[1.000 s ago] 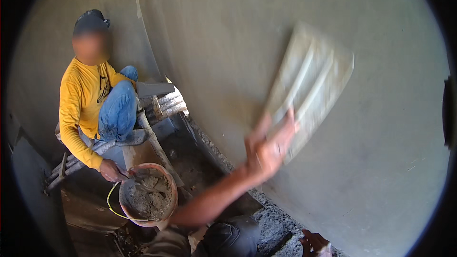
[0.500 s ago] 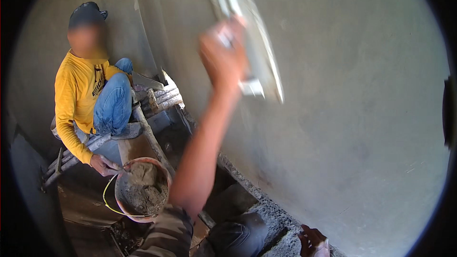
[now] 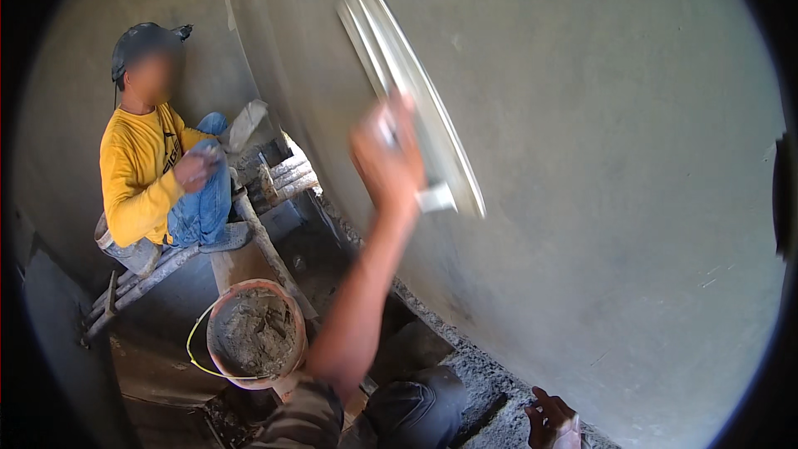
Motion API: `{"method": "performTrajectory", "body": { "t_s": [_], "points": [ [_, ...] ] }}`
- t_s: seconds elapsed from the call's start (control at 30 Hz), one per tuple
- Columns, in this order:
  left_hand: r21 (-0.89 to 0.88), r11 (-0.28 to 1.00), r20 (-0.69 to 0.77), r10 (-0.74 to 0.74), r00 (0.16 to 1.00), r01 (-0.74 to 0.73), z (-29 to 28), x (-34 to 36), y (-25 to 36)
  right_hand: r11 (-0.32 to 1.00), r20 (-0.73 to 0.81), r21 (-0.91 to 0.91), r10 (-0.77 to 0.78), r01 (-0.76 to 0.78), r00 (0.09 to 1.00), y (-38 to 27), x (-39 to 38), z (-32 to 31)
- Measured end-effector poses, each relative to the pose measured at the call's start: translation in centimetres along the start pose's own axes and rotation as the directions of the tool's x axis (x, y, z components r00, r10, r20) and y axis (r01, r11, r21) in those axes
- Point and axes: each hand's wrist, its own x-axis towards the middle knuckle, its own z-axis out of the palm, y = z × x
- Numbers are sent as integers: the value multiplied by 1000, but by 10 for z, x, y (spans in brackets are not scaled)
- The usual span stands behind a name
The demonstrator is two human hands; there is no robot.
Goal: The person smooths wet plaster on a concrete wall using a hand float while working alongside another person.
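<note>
Indoor building work, seen from above through a round fisheye view. At eight to nine o'clock, rough poles [image 3: 141,289] lashed into a low scaffold. Just above, between nine and ten o'clock, a seated co-worker [image 3: 137,175] in yellow long sleeves, blue jeans and a dark cap, one hand near a bent knee. Beside that knee, at ten o'clock, a pale flat tool [image 3: 247,125], tilted. Between seven and eight o'clock, a round reddish bucket [image 3: 218,349] with a yellow handle, partly filled with wet grey mortar [image 3: 253,328]. Rising from seven o'clock toward the centre, a camouflage sleeve [image 3: 303,416] and forearm, leading to the left hand [image 3: 386,154], motion-blurred, fingers closed firmly around the handle of a long float [image 3: 426,108]. Float near twelve o'clock, tilted, upper end toward eleven, lower end toward one; contact with the wall impossible to tell. At six o'clock, a dark-trousered knee [image 3: 420,407]; just right of it, grey rubble [image 3: 490,403]. At five o'clock, the right hand [image 3: 549,420], fingers bent, partly cut off; cannot tell whether open or closed. From twelve to four o'clock, a broad, smooth grey wall [image 3: 607,199].
</note>
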Motion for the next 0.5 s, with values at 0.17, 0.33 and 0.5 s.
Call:
{"method": "performTrajectory", "body": {
  "t_s": [0.17,0.33,0.5],
  "points": [
    [-35,993,12,116,993,-115,5,-151,-4,992,-74,-21,-124,123,990,33,-4,18],
    [30,998,63,47,997,-49,-17,52,22,1000,22,-8,12,-12,1000,6,-13,14],
    [91,877,-7,475,880,-472,8,-119,34,1000,66,9,-15,15,998,23,-2,21]
  ]
}}
